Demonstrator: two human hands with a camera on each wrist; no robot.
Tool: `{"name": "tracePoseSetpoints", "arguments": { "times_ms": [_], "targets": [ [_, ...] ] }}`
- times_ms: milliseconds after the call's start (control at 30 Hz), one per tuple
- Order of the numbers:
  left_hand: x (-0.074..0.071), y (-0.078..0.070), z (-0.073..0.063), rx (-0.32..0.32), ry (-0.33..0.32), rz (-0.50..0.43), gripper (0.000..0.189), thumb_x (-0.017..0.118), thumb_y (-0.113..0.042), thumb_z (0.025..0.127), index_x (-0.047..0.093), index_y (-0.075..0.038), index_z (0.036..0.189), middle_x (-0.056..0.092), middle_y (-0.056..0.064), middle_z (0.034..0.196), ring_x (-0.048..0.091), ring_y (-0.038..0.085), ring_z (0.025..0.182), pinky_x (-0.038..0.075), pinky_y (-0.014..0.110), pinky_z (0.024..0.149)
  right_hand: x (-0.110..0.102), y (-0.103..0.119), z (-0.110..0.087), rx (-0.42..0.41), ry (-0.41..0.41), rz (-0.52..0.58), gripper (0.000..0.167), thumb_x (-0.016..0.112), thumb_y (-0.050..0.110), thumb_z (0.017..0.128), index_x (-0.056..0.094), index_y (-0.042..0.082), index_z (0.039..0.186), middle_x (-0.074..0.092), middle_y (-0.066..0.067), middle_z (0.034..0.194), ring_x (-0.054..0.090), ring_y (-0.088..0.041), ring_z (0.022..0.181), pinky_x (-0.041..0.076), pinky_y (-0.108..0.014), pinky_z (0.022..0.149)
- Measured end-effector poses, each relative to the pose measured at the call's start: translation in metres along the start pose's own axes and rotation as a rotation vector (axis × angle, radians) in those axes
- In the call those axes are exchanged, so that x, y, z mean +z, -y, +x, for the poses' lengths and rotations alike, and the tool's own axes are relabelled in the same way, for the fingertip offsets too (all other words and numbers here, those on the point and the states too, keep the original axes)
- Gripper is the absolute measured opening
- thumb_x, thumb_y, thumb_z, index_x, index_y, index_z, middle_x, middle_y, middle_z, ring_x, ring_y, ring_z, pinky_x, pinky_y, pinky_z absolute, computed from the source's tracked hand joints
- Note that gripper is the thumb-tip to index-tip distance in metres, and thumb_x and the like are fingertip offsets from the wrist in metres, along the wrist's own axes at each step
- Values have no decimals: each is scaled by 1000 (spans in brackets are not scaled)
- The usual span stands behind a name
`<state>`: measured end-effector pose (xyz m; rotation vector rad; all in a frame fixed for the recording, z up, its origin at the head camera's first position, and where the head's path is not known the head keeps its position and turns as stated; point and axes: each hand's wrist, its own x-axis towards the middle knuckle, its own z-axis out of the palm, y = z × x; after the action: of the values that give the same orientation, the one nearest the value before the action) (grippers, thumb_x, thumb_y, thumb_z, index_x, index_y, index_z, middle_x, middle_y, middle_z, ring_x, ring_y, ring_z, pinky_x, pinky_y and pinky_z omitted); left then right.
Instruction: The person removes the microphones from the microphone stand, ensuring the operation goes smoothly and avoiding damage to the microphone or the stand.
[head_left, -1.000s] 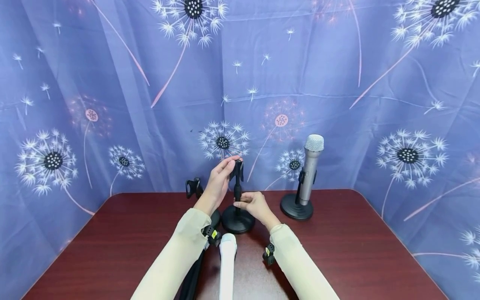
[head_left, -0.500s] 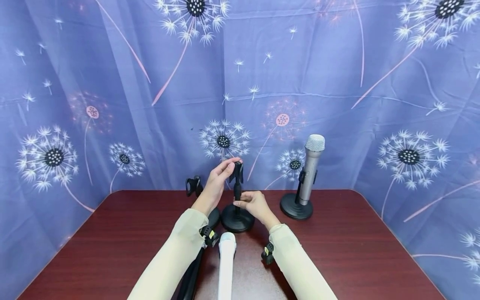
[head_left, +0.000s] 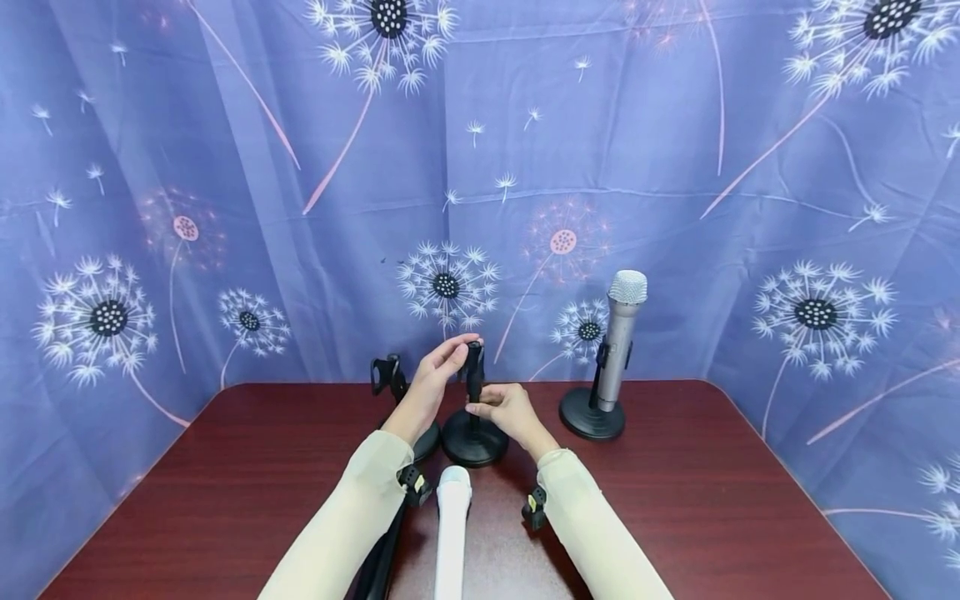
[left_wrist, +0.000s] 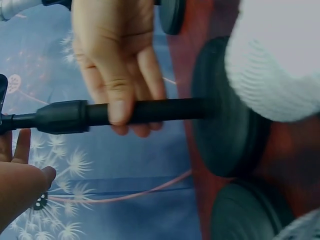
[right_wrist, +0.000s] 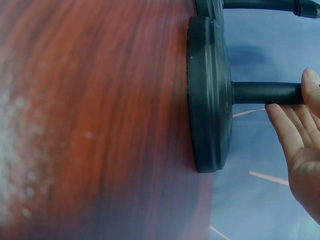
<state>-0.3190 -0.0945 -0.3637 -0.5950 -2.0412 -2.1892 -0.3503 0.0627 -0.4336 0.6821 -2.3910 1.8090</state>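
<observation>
A black desktop microphone stand (head_left: 475,442) with a round base stands upright in the middle of the table. My left hand (head_left: 433,385) holds the clip (head_left: 474,358) at its top; in the left wrist view the clip is mostly cut off at the edge. Lower down, my right hand (head_left: 512,412) pinches the tube (left_wrist: 175,109) between thumb and fingers, below the thicker collar (left_wrist: 62,117). The base (right_wrist: 210,100) sits on the tabletop. A white microphone (head_left: 452,525) lies between my forearms, its head towards the stand.
To the right, a silver microphone (head_left: 618,346) rests in another stand (head_left: 592,421). A further black stand with a clip (head_left: 387,373) is close behind my left wrist. A long black object (head_left: 378,558) lies partly under the left sleeve. A patterned curtain (head_left: 675,208) hangs behind the table (head_left: 712,483).
The top of the microphone stand has come down, with my left hand lowering along with it. My right hand stays on the lower tube.
</observation>
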Motion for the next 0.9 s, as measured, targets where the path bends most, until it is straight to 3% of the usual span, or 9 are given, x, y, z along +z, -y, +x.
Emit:
{"name": "tracePoseSetpoints", "arguments": {
  "times_ms": [200,467,600,900],
  "targets": [
    [-2,14,-6,-49,7,-3,41,50,-29,101,53,-6,135,56,10,135,45,20,128,17,50,113,-3,27,-12,0,18,0,17,72,-1,83,70,-11,97,71,-22,90,70,-24,85,56,-34,73],
    [-4,18,-9,-37,6,-5,39,50,-28,101,54,-8,135,56,10,135,46,21,127,17,54,112,-2,35,-16,14,20,-2,20,71,0,84,69,-13,99,71,-22,89,70,-24,85,56,-33,74],
    [-3,19,-9,-31,14,-9,39,51,-28,101,53,-9,135,55,10,136,45,21,129,17,51,113,-2,33,-14,15,12,-6,19,72,0,84,69,-12,99,71,-22,89,70,-24,85,56,-35,74],
    [-3,22,-8,-40,12,-25,40,51,-27,101,53,-10,137,53,10,138,44,21,129,18,49,114,3,-3,0,9,-19,13,19,75,4,82,72,-8,98,72,-16,86,69,-17,81,56,-30,72]
  ]
}}
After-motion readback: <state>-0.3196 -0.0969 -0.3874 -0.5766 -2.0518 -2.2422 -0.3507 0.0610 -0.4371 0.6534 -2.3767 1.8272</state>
